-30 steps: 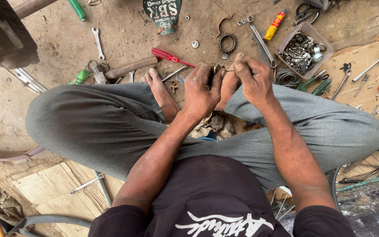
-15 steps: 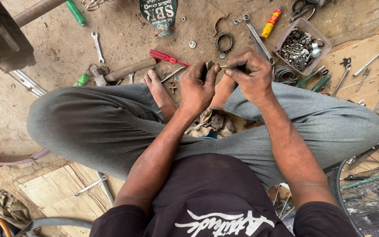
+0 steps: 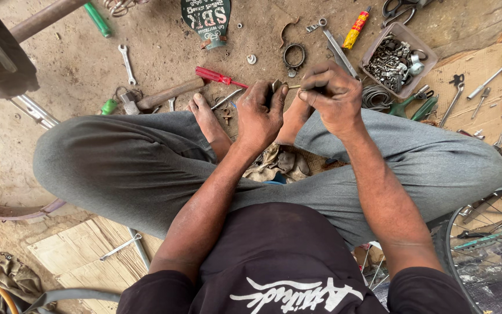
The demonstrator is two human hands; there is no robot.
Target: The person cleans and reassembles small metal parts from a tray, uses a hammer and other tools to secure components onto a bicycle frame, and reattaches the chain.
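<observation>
**Two hands pinch a small metal piece above the dirt floor**

A person sits cross-legged on the dirt floor (image 3: 76, 70) in grey trousers, bare feet tucked in. Both hands are held up close together in front of the knees.

The left hand (image 3: 261, 113) is curled shut around a small metal piece (image 3: 276, 86). Only a bit of it peeks out at the top of the hand. It looks grey and dull, and it is too small to tell its full shape. The right hand (image 3: 333, 93) is closed too, with its fingers pinched on a thin metal pin (image 3: 293, 87) that points across to the piece. The two hands almost touch.

Many tools lie on the floor around the feet. A red screwdriver (image 3: 216, 76) is just beyond the left hand. A hammer (image 3: 167, 95) with a wooden handle lies near the left foot. A silver spanner (image 3: 126, 64) is farther out. A small box of metal bits (image 3: 399, 53) sits past the right hand, with green pliers (image 3: 416, 106) beside it. A bicycle wheel (image 3: 483, 244) shows at the bottom right.
</observation>
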